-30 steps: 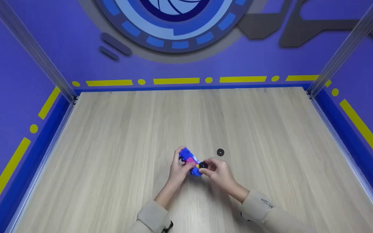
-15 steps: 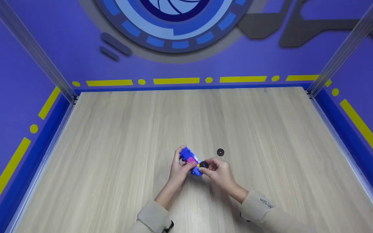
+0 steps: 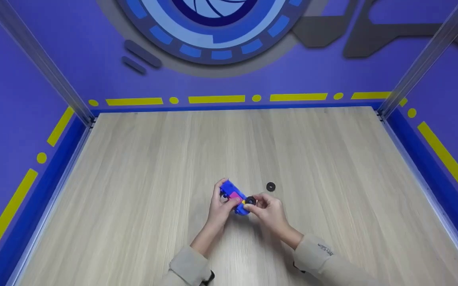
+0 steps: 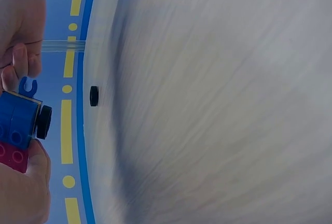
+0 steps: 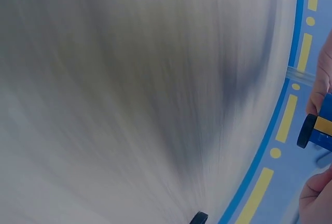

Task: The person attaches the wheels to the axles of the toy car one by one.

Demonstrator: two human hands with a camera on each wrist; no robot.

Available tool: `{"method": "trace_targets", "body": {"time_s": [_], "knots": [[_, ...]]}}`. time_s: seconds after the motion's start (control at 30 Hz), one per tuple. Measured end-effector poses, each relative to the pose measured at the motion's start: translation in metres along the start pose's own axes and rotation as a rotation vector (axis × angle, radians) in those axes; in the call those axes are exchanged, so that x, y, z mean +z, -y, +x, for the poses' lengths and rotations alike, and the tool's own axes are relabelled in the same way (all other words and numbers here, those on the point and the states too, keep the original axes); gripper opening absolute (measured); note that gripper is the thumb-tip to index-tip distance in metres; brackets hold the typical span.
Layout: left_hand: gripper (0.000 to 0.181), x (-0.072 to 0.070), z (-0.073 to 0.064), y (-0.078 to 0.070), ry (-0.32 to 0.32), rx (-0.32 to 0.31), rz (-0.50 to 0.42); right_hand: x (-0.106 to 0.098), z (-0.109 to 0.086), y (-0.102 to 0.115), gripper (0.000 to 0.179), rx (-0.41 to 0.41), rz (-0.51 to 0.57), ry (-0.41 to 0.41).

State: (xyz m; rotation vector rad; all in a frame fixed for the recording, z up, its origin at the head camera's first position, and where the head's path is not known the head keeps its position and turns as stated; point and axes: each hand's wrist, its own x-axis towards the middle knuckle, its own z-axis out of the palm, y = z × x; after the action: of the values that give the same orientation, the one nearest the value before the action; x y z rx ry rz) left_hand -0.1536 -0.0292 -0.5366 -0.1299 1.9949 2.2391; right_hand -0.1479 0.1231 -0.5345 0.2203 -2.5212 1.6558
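Observation:
My left hand grips a blue toy vehicle built of bricks, its thumb across a pink block. The vehicle slants above the table in the head view. Against its right side, my right hand pinches a black wheel between thumb and fingers, close to a yellow part. In the left wrist view a black wheel sits on the vehicle's underside, near a blue hook. The right wrist view also has a wheel there, beside an orange-yellow strip. My palms hide part of the vehicle.
A loose black wheel lies on the wooden table, just beyond my right hand. Purple-blue panels with yellow markings stand round the back and sides, with metal posts at the back corners.
The pinched wheel has shifted very slightly away from me, and my right wrist has moved slightly left. My left hand and the loose wheel stay nearly where they were.

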Motion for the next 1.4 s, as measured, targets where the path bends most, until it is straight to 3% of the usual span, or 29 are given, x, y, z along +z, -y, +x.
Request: {"method": "trace_targets", "body": {"time_s": [0.33, 0.67, 0.77, 0.97, 1.17, 1.4], "knots": [[0.063, 0.001, -0.003, -0.001, 0.012, 0.013, 0.021, 0.000, -0.002, -0.004, 0.027, -0.048, -0.005, -0.034], [0.064, 0.003, -0.003, 0.003, 0.015, -0.011, 0.005, -0.005, -0.003, 0.004, 0.024, -0.037, -0.036, 0.005], [0.064, 0.003, -0.003, 0.000, 0.008, -0.021, 0.005, -0.003, -0.002, -0.009, 0.025, -0.072, -0.042, 0.014], [0.063, 0.006, -0.011, -0.016, -0.018, -0.031, 0.029, -0.004, -0.002, -0.014, 0.024, -0.105, -0.041, 0.037], [0.061, 0.008, -0.019, -0.025, -0.039, -0.040, 0.085, -0.005, -0.003, -0.015, 0.023, -0.064, -0.046, 0.070], [0.059, 0.008, -0.017, -0.021, -0.037, -0.044, 0.085, -0.009, -0.006, 0.002, 0.020, -0.036, -0.034, 0.097]]}}
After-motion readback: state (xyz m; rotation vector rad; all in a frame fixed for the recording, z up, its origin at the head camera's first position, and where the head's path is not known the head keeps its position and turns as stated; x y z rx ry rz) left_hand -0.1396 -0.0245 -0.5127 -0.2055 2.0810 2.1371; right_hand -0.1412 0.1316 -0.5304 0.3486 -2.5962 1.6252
